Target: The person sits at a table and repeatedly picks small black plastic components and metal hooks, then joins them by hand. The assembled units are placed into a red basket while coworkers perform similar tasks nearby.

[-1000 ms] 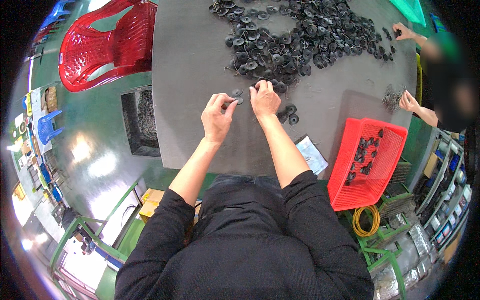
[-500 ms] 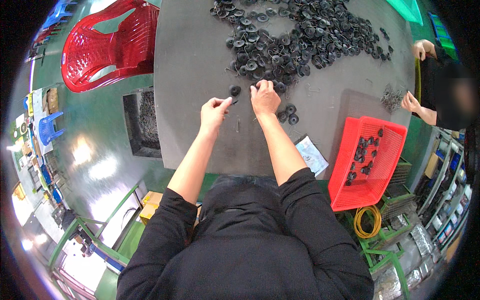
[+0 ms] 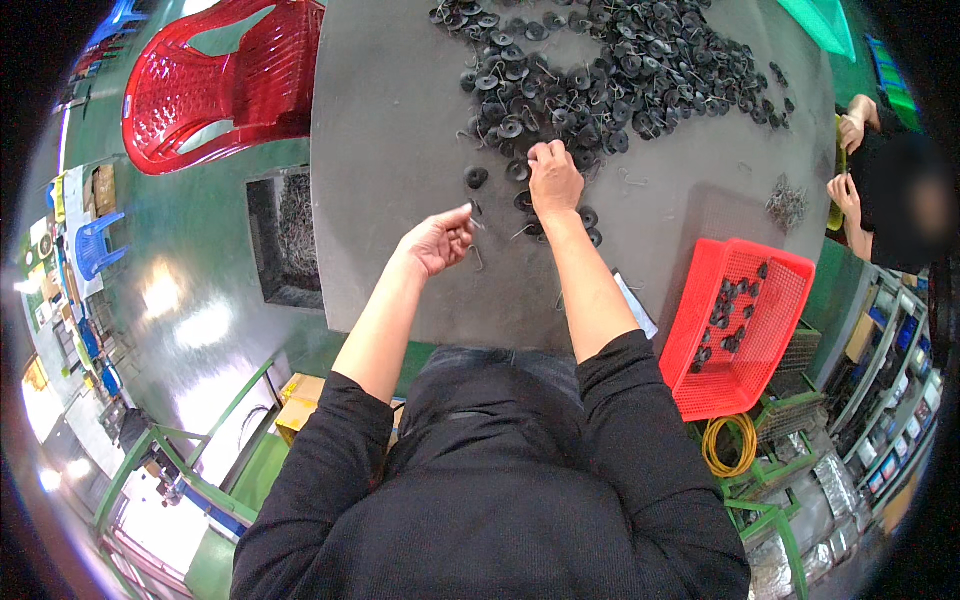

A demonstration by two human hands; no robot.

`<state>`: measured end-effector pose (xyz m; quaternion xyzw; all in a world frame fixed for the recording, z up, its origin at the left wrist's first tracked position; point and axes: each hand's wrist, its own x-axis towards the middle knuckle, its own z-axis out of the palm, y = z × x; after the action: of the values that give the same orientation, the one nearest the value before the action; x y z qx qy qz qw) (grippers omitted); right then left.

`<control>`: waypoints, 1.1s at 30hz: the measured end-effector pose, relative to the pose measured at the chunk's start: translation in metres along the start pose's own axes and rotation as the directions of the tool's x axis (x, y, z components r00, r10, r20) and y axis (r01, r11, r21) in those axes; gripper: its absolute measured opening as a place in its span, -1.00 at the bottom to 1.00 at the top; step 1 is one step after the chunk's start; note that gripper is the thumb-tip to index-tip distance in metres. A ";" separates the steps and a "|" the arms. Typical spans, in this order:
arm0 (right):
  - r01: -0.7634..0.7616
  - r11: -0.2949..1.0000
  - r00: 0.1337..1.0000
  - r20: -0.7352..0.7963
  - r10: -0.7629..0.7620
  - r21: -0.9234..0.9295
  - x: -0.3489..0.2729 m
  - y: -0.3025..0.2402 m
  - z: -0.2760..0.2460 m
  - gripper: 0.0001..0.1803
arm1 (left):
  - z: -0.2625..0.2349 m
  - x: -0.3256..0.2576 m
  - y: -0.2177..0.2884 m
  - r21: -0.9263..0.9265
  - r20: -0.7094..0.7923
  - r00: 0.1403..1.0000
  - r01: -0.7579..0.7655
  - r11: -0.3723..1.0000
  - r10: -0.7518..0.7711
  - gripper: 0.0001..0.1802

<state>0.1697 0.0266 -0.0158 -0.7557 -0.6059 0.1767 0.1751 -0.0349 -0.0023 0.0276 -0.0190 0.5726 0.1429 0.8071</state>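
Observation:
A large heap of black discs with thin wire hooks (image 3: 640, 70) covers the far part of the grey table (image 3: 390, 120). My left hand (image 3: 440, 243) is turned partly palm up, its fingers curled, with a small dark disc with a wire hook (image 3: 475, 208) at the fingertips. A single black disc (image 3: 476, 177) lies just beyond it. At the near edge of the heap, my right hand (image 3: 556, 182) is closed with the fingertips pinched together; what they hold is hidden. Several discs (image 3: 590, 217) lie beside and partly under my right wrist. A loose wire hook (image 3: 478, 258) rests by my left hand.
A red plastic basket (image 3: 685, 390) with several discs stands at the table's right edge, near a pile of wire hooks (image 3: 787, 203). A packet (image 3: 636, 305) is partly behind my right forearm. Across on the right are a co-worker's hands (image 3: 848, 195). A red chair (image 3: 270, 85) stands left.
My right hand has shifted right and slightly farther away. My left hand has turned more palm up and moved slightly right and nearer. The co-worker's lower hand has drawn back from the wire pile.

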 end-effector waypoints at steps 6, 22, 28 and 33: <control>0.154 0.987 0.976 0.148 -0.160 0.054 0.003 0.005 -0.036 -0.91 | 0.005 0.020 -0.001 0.897 -0.197 0.782 -0.099 0.431 0.591 -0.59; -0.942 -0.148 0.269 0.941 0.208 0.302 -0.014 0.070 -0.055 -0.81 | 0.063 0.065 0.108 0.968 0.248 0.483 -0.156 -0.196 0.839 -0.80; -0.839 0.440 0.507 0.756 0.415 0.321 -0.021 0.077 -0.056 -0.86 | 0.034 0.056 0.090 0.532 0.238 0.494 -0.787 0.313 0.837 -0.80; -0.196 0.980 0.936 0.301 0.182 0.016 -0.028 0.040 -0.058 -0.86 | 0.020 0.036 0.068 -0.173 0.252 0.688 -0.660 0.731 0.681 -0.79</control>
<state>0.2256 -0.0118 0.0175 -0.7710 -0.5456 0.3183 0.0811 -0.0231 0.0743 0.0101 0.1858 0.4059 0.4484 0.7744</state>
